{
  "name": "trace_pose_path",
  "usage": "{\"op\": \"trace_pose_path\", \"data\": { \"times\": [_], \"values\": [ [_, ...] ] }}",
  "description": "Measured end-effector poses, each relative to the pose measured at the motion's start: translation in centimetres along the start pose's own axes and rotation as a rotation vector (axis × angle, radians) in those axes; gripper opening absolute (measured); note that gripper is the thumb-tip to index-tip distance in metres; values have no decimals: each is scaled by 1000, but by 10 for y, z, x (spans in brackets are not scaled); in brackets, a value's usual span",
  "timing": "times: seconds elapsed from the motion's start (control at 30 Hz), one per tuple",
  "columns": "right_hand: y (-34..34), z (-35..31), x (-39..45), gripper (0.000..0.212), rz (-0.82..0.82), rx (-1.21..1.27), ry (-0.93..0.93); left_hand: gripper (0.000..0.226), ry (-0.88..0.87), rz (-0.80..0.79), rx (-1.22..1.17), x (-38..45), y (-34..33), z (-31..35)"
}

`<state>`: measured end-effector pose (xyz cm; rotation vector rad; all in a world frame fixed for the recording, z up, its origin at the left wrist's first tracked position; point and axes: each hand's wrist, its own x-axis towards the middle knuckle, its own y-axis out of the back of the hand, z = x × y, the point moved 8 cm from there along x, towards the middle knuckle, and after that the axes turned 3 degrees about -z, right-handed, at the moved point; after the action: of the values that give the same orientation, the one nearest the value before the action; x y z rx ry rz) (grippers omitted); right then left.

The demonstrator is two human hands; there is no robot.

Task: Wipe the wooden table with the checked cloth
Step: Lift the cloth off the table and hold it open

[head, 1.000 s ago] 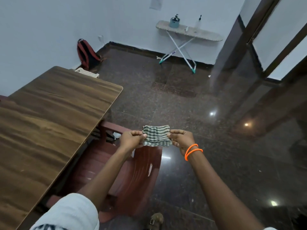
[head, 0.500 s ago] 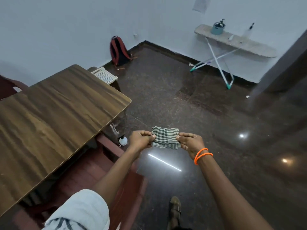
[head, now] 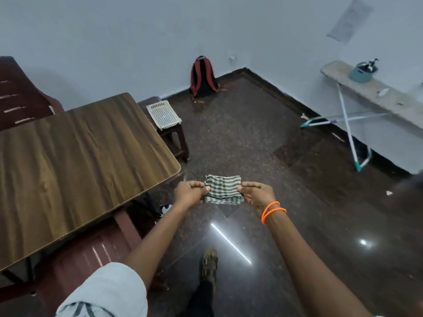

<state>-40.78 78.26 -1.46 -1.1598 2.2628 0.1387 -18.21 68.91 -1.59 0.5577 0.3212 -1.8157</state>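
A plain home room: ironing board [head: 375, 93], backpack [head: 203, 76], wooden table [head: 80, 156], plastic chairs [head: 18, 94].

I have both arms stretched forward and down, forearms converging toward the middle. My left hand [head: 190, 194] is curled, thumb on top, pinching the left edge of the checked cloth [head: 223, 189] between thumb and fingertips. My right hand [head: 257, 195] mirrors it, thumb and fingers pinched on the right edge, knuckles turned outward. The cloth spans flat between the two sets of fingertips. My left upper arm is sleeved; forearms bare.
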Motion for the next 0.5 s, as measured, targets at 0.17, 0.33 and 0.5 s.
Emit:
{"op": "trace_pose_path", "data": {
  "times": [0.17, 0.33, 0.5],
  "values": [
    [-29, -48, 99, 23, -67, -40, -20, 12, -11, 51, -43, 79, -15, 48],
    [-68, -102, 189, 20, -136, -95, -27, 14, 14, 149, -69, 155, -16, 94],
    [-109, -153, 279, 17, -213, -141, -41, 12, 44, 240, -93, 231, -13, 136]
  ]
}}
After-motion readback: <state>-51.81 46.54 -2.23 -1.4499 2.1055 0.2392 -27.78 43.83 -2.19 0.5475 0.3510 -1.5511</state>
